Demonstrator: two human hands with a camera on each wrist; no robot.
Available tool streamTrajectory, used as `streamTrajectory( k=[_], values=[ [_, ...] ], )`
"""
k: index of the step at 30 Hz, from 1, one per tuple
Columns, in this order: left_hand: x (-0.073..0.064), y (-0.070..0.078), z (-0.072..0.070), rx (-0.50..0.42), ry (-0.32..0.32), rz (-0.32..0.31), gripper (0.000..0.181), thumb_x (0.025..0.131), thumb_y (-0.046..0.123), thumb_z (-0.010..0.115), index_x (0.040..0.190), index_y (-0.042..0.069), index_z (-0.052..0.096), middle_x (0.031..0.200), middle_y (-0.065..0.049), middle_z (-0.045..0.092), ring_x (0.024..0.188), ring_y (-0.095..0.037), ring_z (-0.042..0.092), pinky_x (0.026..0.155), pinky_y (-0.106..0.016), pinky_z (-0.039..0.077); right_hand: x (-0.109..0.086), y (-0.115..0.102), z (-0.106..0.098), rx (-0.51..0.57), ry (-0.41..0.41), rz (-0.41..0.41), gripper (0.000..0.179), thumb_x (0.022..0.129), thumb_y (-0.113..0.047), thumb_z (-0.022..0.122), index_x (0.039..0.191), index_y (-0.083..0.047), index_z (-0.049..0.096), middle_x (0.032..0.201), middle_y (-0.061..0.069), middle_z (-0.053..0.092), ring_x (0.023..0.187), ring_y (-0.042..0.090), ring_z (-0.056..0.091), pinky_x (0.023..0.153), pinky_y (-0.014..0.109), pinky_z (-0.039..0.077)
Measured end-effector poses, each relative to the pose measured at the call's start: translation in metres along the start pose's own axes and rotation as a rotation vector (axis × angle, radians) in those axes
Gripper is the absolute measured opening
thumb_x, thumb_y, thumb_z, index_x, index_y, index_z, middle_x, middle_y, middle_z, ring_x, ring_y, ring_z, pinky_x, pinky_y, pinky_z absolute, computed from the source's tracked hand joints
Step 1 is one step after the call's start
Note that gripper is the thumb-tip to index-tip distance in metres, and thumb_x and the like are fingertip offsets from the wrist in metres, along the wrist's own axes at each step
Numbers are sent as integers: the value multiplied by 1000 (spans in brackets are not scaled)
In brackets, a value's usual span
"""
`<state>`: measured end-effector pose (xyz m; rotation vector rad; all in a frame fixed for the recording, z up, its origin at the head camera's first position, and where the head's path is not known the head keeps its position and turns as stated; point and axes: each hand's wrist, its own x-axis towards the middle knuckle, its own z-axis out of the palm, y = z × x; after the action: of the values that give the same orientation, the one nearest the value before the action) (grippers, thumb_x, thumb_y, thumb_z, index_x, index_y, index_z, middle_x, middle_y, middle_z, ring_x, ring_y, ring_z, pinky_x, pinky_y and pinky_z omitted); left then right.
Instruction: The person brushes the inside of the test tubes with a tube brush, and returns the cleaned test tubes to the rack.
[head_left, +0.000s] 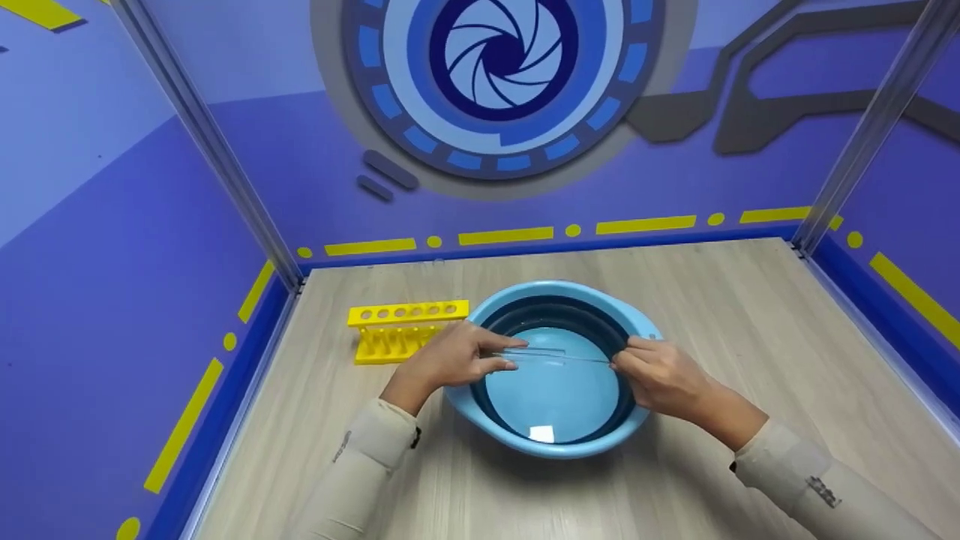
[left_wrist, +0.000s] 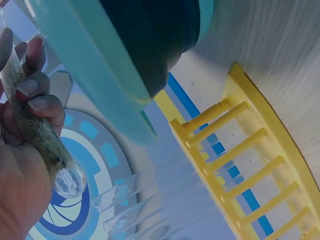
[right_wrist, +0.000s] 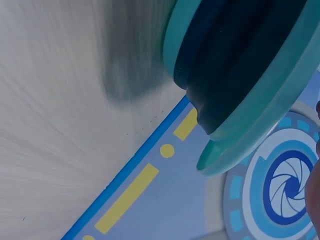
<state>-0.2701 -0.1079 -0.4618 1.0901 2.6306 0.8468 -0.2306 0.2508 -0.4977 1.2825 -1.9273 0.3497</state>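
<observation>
My left hand [head_left: 459,355] holds a clear glass test tube [head_left: 544,352] sideways over the blue basin [head_left: 555,451]. In the left wrist view, fingers curl round the test tube [left_wrist: 37,131], its rounded end by the palm. Whitish, bristly-looking matter fills that end. From the tube's mouth runs the thin wire handle of what looks like a test tube brush [head_left: 589,361]. Above the basin's right side, my right hand [head_left: 664,376] pinches this handle. Only a sliver of the right hand [right_wrist: 313,195] shows in the right wrist view, so its grip is hidden there.
Left of the basin stands a yellow test tube rack [head_left: 409,313], partly behind my left hand. Clear test tubes [left_wrist: 120,192] stick out of it. Purple panels [head_left: 247,187] wall the wooden table [head_left: 750,315] at back and sides.
</observation>
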Motion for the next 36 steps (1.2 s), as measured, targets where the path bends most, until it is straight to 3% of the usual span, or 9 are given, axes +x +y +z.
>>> streamTrajectory(
  k=[4,7,13,15,18,24,33,36],
  values=[
    [-3,-5,1,-24,-1,2,42,103,46,70,144,36,67,60,7,43,53,-8,37,55,-20,34,-4,1,-1,-6,-1,-21,32,112,-17,51,85,-9,66,68,-1,62,60,10,48,53,16,44],
    [-5,-9,1,-35,8,-4,41,103,43,71,143,36,68,63,4,55,53,-9,36,56,-20,34,-7,3,-3,-1,-14,-5,31,112,-18,53,85,-9,66,69,-1,63,60,10,49,53,18,45],
    [-10,-12,1,-31,19,-64,41,103,47,70,143,39,67,91,10,80,56,-10,39,58,-21,37,-12,5,-9,-27,-37,14,37,114,-22,49,83,-10,66,67,-1,57,58,8,49,52,16,46],
    [-11,-12,1,-14,24,-76,41,103,48,69,143,41,67,95,15,80,57,-9,40,59,-21,38,-14,6,-10,-43,-42,14,39,115,-24,48,83,-10,65,67,-1,56,58,8,48,52,15,46],
    [-11,-12,1,3,26,-67,40,103,47,69,142,41,67,98,13,82,58,-9,42,60,-21,39,-16,6,-11,-56,-44,7,38,115,-25,48,83,-10,65,67,-1,56,58,7,49,52,16,47],
    [-11,-13,-1,24,41,-50,39,104,46,69,142,40,68,121,14,80,65,-9,48,64,-22,43,-19,7,-13,-51,-36,13,37,114,-23,50,83,-10,66,67,0,58,57,8,50,51,17,48],
    [-12,-13,-6,74,75,-17,38,104,46,68,142,41,68,106,12,82,59,-10,43,58,-22,38,-19,8,-16,-53,-27,29,38,114,-23,50,84,-9,67,68,1,63,57,9,54,53,20,55],
    [-12,-16,-8,87,90,-13,38,104,46,68,142,41,68,110,13,82,61,-10,45,60,-23,38,-20,9,-18,-61,-21,34,37,114,-23,50,85,-9,67,68,1,65,57,9,56,54,22,57]
  ],
)
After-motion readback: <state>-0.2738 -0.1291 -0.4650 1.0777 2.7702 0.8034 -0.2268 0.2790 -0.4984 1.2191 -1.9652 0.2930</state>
